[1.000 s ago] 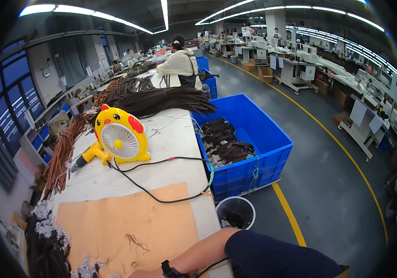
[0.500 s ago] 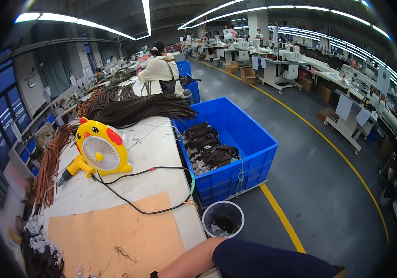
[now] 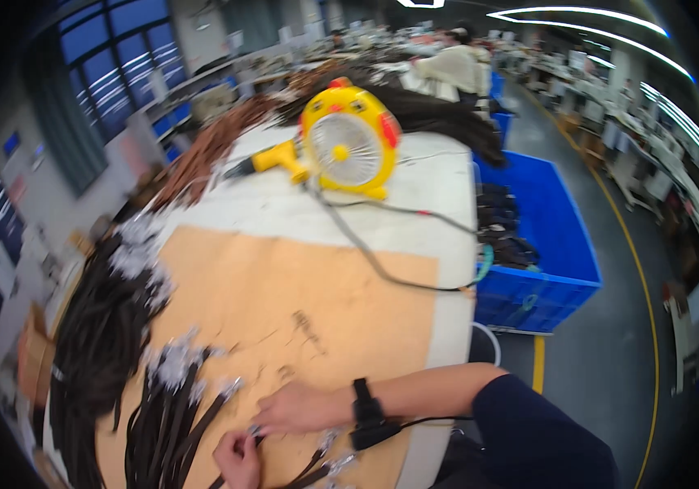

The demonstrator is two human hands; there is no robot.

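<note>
Low in the view, my left hand (image 3: 238,458) and my right hand (image 3: 292,407) meet over the tan sheet (image 3: 349,301), fingers closed at the shiny end of a dark strap (image 3: 256,432). My fingers and some blur partly hide that end. Left of my hands lies a bundle of dark straps (image 3: 158,432) with silvery, plastic-like ends. A larger strap bundle (image 3: 92,350) hangs along the table's left edge. Several more straps (image 3: 317,469) rest just right of my left hand. A black band with a small box (image 3: 367,416) is on my right wrist, with a cable running from it.
Beyond the sheet stand a yellow chick-shaped fan (image 3: 345,147) and a yellow-handled tool (image 3: 272,159); a black cable (image 3: 366,257) loops across the table. Brown strips (image 3: 211,151) and dark strips (image 3: 439,118) lie farther back. A blue bin (image 3: 549,220) stands at the table's right side.
The view has swung left and down, so the fan and bin now appear farther right and higher. Both hands and the strap between them have come into view.
</note>
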